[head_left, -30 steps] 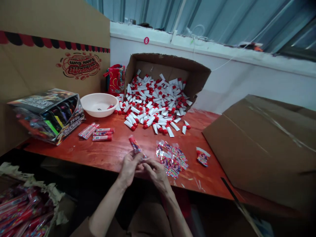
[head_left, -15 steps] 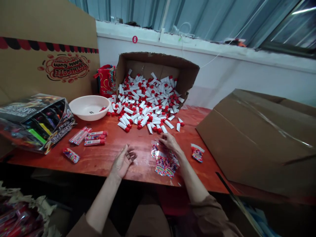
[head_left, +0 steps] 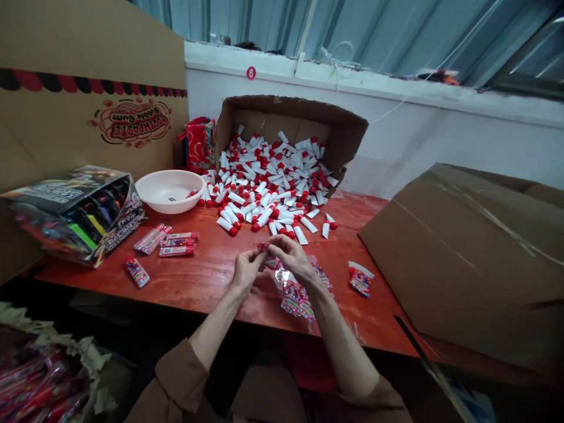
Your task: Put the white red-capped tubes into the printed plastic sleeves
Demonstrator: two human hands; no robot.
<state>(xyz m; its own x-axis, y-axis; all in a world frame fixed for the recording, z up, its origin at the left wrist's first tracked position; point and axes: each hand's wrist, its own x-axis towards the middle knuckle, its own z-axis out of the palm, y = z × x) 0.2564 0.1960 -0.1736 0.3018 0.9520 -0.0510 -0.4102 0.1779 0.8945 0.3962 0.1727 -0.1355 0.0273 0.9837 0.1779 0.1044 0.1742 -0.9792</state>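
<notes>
Above the red tabletop (head_left: pixel 207 282) my left hand (head_left: pixel 247 270) and my right hand (head_left: pixel 291 257) meet, both closed on one small colourful printed wrapper (head_left: pixel 263 248). Fingers cover part of it. Below my right forearm lies a loose pile of similar printed wrappers (head_left: pixel 296 298), partly hidden by the arm. Just beyond my hands, many small white tubes with red caps (head_left: pixel 268 202) spill out of a tipped cardboard box (head_left: pixel 339 126). Another printed packet (head_left: pixel 360 278) lies to the right.
On the left stand a white bowl (head_left: pixel 170 182), a black display box (head_left: pixel 83 211) and several packaged tubes (head_left: pixel 176 244); one printed packet (head_left: pixel 137 271) lies nearer. A large carton (head_left: pixel 467 252) borders the right side. Below left, an open sack (head_left: pixel 44 376) holds red packages.
My right hand has lifted a wrapper off the pile and moved left. My left hand has come up and right from its open pose to grip the wrapper too. The view shifted slightly.
</notes>
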